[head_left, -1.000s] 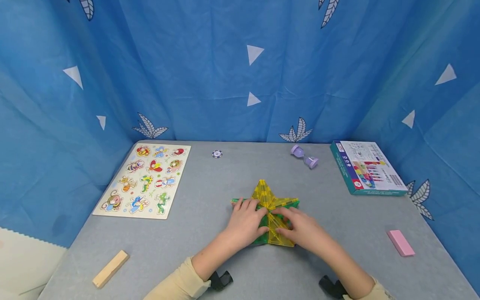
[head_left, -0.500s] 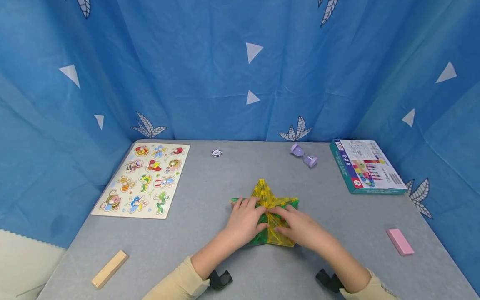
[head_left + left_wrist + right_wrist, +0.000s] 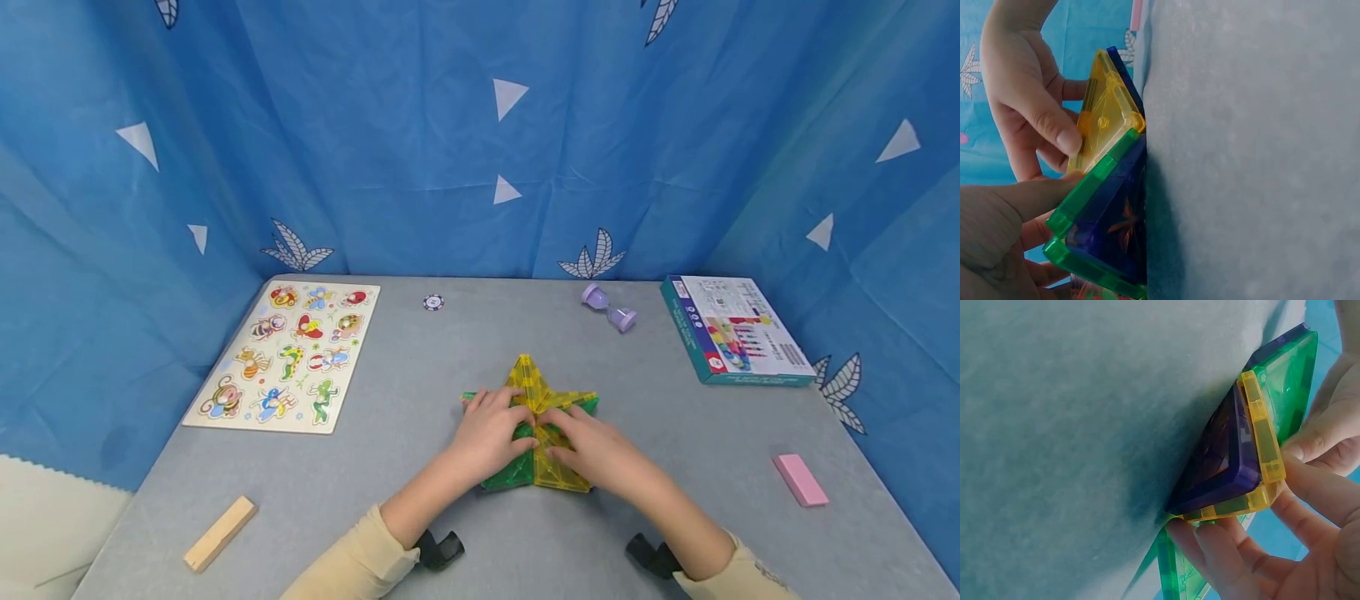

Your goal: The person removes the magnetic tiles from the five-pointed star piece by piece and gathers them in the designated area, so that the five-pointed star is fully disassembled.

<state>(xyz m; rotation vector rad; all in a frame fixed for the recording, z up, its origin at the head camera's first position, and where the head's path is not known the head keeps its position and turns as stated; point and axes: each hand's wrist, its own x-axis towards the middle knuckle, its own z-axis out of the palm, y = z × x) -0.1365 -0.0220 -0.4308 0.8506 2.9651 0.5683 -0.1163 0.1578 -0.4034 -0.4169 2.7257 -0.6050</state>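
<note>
Star of translucent yellow and green tiles (image 3: 542, 436): standing on grey table (image 3: 405, 392), between both hands. Left hand (image 3: 487, 433): fingers bent over the star's left side, thumb parted from them, gripping it. Right hand (image 3: 600, 446): thumb and forefinger parted, curved onto the yellow right side, gripping. Beyond: purple hourglass (image 3: 608, 307), lying down; poker chip (image 3: 433, 302); insect picture board (image 3: 288, 358), left; printed box (image 3: 738, 333), right; pink block (image 3: 801, 480), right; wooden block (image 3: 221, 534), near left.
</note>
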